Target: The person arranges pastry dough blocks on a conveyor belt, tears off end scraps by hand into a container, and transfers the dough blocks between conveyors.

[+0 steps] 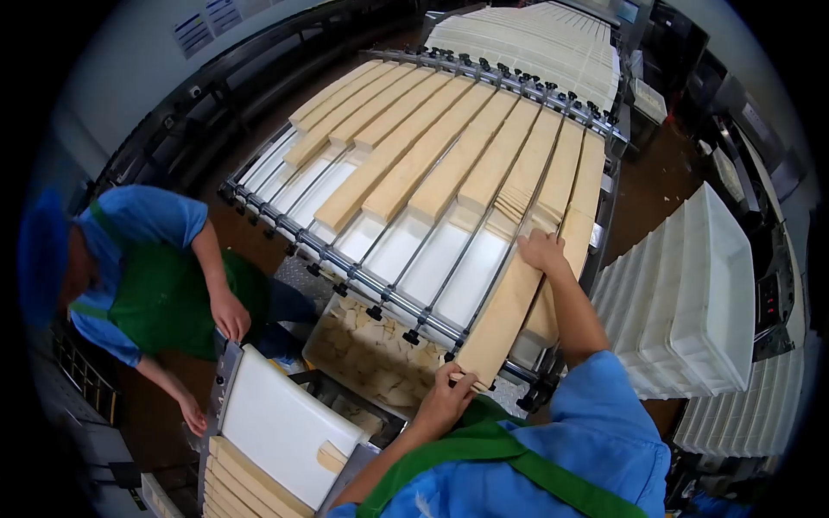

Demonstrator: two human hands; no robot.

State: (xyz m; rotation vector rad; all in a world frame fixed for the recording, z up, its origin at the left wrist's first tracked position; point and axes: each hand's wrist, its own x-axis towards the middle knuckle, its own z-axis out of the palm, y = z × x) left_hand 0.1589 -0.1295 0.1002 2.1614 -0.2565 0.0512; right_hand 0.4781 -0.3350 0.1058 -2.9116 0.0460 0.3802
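Long stacks of pale, flat sheets (pixel 432 160) lie in lanes between metal rods on a white surface. My left hand (pixel 446 397) grips the near end of one long stack (pixel 505 311), its fingers wrapped round the edge beyond the front rail. Farther up the same stack, my right hand (pixel 542 250) rests at its far end, fingers bent onto it; whether it pinches any sheets is hidden. Just beyond that hand, a few sheets (pixel 515 203) are fanned out. Another stack (pixel 544 315) lies to the right, under my right forearm.
A co-worker (pixel 155 268) in a green apron stands at the left beside a white belt (pixel 285 414) and more stacks (pixel 246 483). Below the front rail (pixel 380 293) is a bin of scraps (pixel 371 354). White trays (pixel 682 293) are stacked at the right.
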